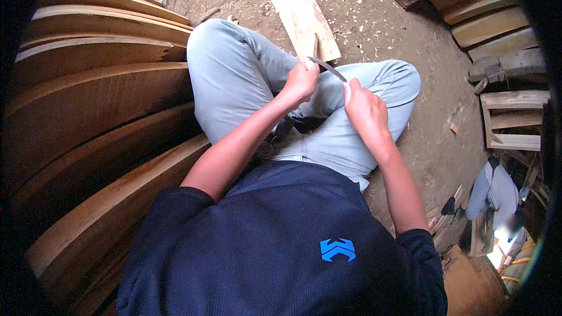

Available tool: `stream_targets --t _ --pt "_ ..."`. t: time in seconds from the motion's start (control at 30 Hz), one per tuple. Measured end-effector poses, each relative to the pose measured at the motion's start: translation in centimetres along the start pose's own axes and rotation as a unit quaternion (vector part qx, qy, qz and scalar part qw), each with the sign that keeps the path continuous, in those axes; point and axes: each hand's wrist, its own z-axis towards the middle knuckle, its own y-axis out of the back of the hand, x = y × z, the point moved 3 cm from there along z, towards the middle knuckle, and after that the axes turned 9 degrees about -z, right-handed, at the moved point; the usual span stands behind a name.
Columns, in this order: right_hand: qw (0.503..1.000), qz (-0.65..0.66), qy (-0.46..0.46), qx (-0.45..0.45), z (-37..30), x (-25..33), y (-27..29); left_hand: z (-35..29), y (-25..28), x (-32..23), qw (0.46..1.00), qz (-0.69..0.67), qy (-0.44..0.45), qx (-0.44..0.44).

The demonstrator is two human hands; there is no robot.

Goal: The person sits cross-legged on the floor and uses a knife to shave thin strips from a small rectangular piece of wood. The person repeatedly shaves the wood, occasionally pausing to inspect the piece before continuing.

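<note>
Nearest, at six o'clock of the view, a dark shirt (257,240) is covering the person's torso; curved planks (88,96) are standing in a row close by, at nine to ten. Grey-blue trousers (225,76) are wrapping the bent legs ahead. At two o'clock the right hand (367,110) is closing its fingers around one end of a curved dark blade (331,69), which is slanting toward the left hand (301,85) at twelve. That hand is curling its fingers inward; whether they are gripping the blade's other end, I cannot tell. Just beyond, a pale board (296,11) is lying at twelve. Farther off, timber (492,26) is resting at two, and another person (502,190) is showing past three.
</note>
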Motion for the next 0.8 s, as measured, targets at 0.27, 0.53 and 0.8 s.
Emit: stream_targets --t 0.27,0.53,0.8 --pt "0.997 -0.068 0.026 -0.004 -1.4 0.1 1.5 -1.5 -1.0 -0.7 0.998 0.035 0.052 0.030" --pt "0.996 -0.083 -0.023 0.023 -0.3 0.0 0.2 -1.5 -1.7 -0.9 0.995 0.095 0.011 0.010" --pt "0.997 -0.072 0.028 0.017 1.9 -0.9 -0.8 -0.9 -2.0 0.0 0.994 0.076 0.076 0.022"
